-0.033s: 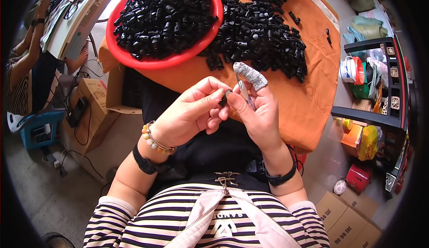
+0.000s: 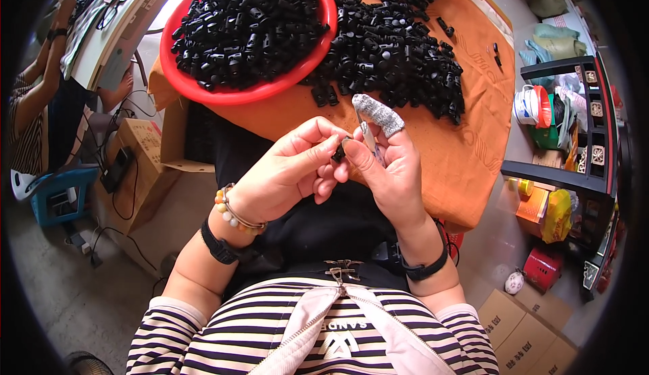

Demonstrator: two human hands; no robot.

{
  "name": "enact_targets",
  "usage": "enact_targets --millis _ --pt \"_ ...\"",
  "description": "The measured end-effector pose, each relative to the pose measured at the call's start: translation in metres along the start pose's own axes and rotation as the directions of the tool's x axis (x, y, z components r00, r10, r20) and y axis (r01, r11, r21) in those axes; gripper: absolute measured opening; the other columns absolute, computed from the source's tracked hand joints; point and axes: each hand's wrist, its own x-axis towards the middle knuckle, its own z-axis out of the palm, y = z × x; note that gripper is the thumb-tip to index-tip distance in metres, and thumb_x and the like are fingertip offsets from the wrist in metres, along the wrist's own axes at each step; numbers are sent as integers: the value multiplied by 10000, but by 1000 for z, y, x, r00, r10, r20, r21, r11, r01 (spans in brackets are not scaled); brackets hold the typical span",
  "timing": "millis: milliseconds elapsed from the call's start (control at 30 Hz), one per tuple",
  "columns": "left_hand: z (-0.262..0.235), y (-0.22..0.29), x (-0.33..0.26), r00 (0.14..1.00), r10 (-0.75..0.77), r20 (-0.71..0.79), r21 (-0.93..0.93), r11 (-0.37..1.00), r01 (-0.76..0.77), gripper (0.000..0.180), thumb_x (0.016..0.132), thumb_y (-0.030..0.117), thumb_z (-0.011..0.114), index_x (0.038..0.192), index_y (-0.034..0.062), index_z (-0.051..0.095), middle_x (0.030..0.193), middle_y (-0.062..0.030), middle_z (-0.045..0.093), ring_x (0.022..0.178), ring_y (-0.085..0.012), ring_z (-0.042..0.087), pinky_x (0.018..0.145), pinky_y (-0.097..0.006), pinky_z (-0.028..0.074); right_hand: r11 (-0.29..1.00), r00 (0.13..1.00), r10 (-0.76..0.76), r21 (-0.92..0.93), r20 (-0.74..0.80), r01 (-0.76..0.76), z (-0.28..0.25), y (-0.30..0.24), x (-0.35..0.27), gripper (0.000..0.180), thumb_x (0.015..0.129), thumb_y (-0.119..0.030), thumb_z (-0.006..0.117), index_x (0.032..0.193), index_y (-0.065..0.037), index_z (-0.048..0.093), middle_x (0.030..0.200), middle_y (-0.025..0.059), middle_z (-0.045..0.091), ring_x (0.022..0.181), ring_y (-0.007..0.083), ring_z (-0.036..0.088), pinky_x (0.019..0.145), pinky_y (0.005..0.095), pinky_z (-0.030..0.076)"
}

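Close together over the near edge of the table are both of my hands. My left hand [image 2: 297,162] pinches a small black plastic part [image 2: 341,150] between thumb and fingers. In my right hand [image 2: 392,172] is a slim metal tool like a small knife [image 2: 367,135], its thin tip pointing up past the index finger. A grey knitted finger cover [image 2: 380,114] sits on that index finger. My right thumb touches the black part or lies right against it; the fingers hide most of the contact. Beyond the hands lies a heap of similar black parts [image 2: 399,57].
A red basin [image 2: 179,81] full of black parts stands at the far left of the orange-covered table [image 2: 473,165]. Cardboard boxes [image 2: 135,165] are to the left, near a blue stool [image 2: 64,196] and another person. On the right are a dark shelf [image 2: 595,165] and more boxes [image 2: 527,331].
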Motion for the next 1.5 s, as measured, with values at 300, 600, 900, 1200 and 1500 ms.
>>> enact_targets --millis 300,600,900,1200,1500 --pt "-3 0 1 999 33 23 99 994 -35 240 963 252 452 1119 69 465 824 -90 594 603 -103 570 523 -211 485 987 998 63 146 26 -66 9 -10 -2 429 904 -126 582 1269 33 422 907 30 560 724 40 529 650 182 450" --pt "-1 7 -2 996 71 -52 -59 996 -74 165 973 248 425 1039 107 479 718 -39 561 544 -88 511 467 -198 380 998 995 49 -44 84 -45 0 -2 -10 411 895 -132 589 1259 6 458 784 -16 527 648 29 433 603 173 386" --pt "3 5 -1 970 104 -219 71 993 -91 146 966 222 421 1034 96 454 626 -4 519 460 -53 421 413 -189 307 980 992 -29 -192 124 53 5 -5 -10 389 846 -82 624 1204 9 502 794 64 636 678 56 567 598 205 455" --pt "6 4 -2 967 104 -234 79 993 -88 135 970 225 427 1018 106 466 617 17 495 472 -37 395 423 -177 275 976 994 -34 -211 102 55 6 -5 -11 363 840 -70 632 1175 12 520 838 89 652 705 75 592 623 215 474" --pt "5 5 -3 970 78 -231 40 997 -70 110 969 201 439 1010 103 468 627 35 482 486 -10 377 427 -158 257 979 992 33 -204 122 -8 5 -14 -12 329 848 -60 624 1157 3 527 912 107 653 797 99 618 682 233 496"
